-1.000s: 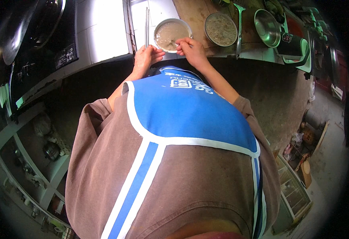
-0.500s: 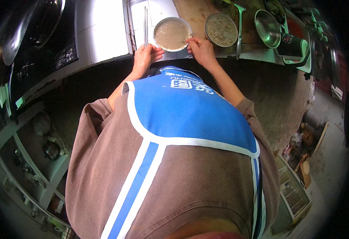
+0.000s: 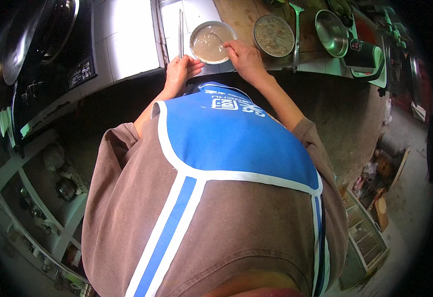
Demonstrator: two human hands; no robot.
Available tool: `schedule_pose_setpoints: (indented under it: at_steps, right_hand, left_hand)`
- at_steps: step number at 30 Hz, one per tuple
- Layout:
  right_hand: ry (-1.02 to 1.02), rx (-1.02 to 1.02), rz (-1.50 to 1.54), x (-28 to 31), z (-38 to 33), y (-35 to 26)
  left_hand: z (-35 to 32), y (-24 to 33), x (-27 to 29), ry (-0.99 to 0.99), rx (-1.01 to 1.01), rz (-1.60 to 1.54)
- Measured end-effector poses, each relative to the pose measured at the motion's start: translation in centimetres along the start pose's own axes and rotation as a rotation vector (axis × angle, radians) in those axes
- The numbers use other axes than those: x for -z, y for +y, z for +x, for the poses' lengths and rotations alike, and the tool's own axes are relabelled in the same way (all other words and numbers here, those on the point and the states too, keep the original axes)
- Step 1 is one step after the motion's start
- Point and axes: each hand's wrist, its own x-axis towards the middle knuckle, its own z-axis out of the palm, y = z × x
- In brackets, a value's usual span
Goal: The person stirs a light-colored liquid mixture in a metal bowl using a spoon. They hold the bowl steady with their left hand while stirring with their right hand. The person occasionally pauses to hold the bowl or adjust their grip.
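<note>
A round bowl point(image 3: 192, 52) with pale, greyish-beige liquid in it stands at the counter's near edge. My right hand point(image 3: 246, 60) reaches over its right rim, fingertips pinched together at the liquid; what they hold, if anything, is too small to make out. Ripples and shiny streaks show on the surface near those fingers. Left of the bowl, my left hand point(image 3: 178, 74) grips a pair of chopsticks point(image 3: 181, 32) that point away from me, its other fingers loosely extended towards the bowl. A second round dish point(image 3: 274, 36) with a lumpy, pale brown mixture sits to the right.
A long-handled metal turner point(image 3: 296, 37) lies right of the second dish. Beyond it are a shiny metal bowl point(image 3: 331, 33) and a black and green container point(image 3: 365, 60). At the far left stands a dark stove with a large wok point(image 3: 22, 42). White tile and brown board cover the counter.
My right hand has moved slightly left and up, from the bowl's rim to further over the liquid, whose surface is now stirred. My left hand and the chopsticks stay nearly in place.
</note>
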Motion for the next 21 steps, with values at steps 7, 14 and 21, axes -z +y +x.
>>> schedule_pose_setpoints:
  at_steps: [7, 14, 21]
  right_hand:
    - [0.048, -0.101, -0.078, 1.5, -0.2, 0.7]
    - [0.071, -0.227, -0.086, 0.4, -1.8, 0.2]
    - [-0.014, -0.364, 0.218, -1.0, -2.3, -0.1]
  left_hand:
    - [-0.2, 0.1, -0.1, 0.005, -0.002, 0.0]
    - [-0.1, -0.1, -0.1, -0.009, -0.008, -0.02]
    - [0.1, -0.4, 0.0, -0.016, 0.002, -0.057]
